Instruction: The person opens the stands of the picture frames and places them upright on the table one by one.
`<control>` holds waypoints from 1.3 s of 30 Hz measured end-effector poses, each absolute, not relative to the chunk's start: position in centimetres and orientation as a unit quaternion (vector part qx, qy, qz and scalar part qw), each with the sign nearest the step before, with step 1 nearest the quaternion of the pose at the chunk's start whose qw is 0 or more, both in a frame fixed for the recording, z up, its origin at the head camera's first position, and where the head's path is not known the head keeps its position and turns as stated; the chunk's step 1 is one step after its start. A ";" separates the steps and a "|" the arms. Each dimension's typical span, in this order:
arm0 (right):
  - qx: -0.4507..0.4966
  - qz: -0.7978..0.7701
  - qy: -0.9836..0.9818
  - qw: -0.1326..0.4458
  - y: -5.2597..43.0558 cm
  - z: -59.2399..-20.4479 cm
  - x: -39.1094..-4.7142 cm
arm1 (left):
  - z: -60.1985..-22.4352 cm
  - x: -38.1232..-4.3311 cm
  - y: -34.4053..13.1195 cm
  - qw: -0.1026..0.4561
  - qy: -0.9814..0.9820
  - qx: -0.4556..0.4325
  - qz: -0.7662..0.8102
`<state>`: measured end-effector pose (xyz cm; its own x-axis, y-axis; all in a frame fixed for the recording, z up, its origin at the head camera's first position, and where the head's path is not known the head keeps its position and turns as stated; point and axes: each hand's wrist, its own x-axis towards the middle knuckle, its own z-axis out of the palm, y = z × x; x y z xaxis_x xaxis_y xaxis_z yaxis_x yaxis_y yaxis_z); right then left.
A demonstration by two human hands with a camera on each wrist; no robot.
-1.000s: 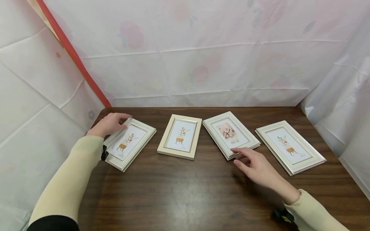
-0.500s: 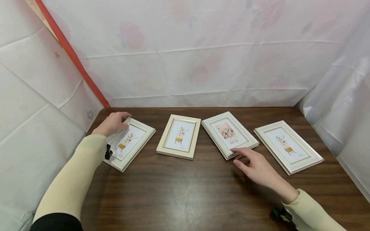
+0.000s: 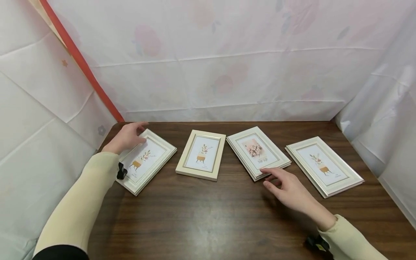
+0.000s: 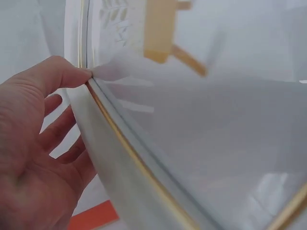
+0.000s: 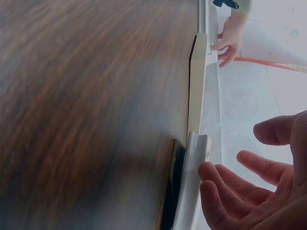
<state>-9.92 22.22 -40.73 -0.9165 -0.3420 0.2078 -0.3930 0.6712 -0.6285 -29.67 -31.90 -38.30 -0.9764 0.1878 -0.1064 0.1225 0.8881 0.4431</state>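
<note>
At the far left of the table, my left hand (image 3: 125,139) grips the outer edge of a white picture frame (image 3: 151,156) with a potted-plant print. In the left wrist view the thumb presses the front moulding (image 4: 139,167) while the fingers curl behind the edge. My right hand (image 3: 290,188) hovers at the near corner of another white picture frame (image 3: 258,148), which bears a pink flower print and lies flat. Its fingers are loosely bent and hold nothing; the right wrist view shows the fingertips (image 5: 207,171) close beside that frame's edge.
Between these two lies a cream picture frame (image 3: 200,154), its right corner near the flower-print frame. A further white picture frame (image 3: 325,166) lies at the right. The dark wooden table (image 3: 195,216) meets white cloth walls (image 3: 208,83) at the back and sides.
The far end of the leftmost picture frame has risen slightly with my left hand, and its near corner has shifted a little toward me. My right hand stays in place.
</note>
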 end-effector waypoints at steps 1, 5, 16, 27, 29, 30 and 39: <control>0.200 0.352 -0.914 0.037 22.2 -40.7 -9.9 | -38.1 -29.6 -31.9 0.071 0.968 0.083 0.224; 0.197 0.352 -0.914 0.036 22.2 -40.7 -9.8 | -37.2 -28.9 -31.7 0.050 0.968 0.099 0.223; 0.199 0.353 -0.913 0.041 22.1 -40.6 -9.8 | -35.2 -26.8 -32.1 -0.038 0.967 0.117 0.225; 0.196 0.356 -0.913 0.043 22.2 -40.5 -9.9 | -33.6 -24.1 -33.8 -0.065 0.957 0.086 0.270; 0.196 0.356 -0.913 0.044 22.2 -40.5 -9.9 | -33.3 -23.6 -34.2 -0.063 0.954 0.090 0.280; 0.197 0.356 -0.912 0.044 22.2 -40.6 -9.9 | -33.2 -23.5 -34.3 -0.064 0.953 0.092 0.283; 0.228 0.358 -0.904 0.041 22.3 -40.6 -10.0 | -32.2 -22.7 -35.9 -0.044 0.924 0.129 0.358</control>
<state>-9.95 22.28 -40.59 -0.8922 -0.3836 0.2384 -0.4428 0.6391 -0.6289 -22.72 -35.86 -32.17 -0.9626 0.2076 0.1743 0.2708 0.7099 0.6502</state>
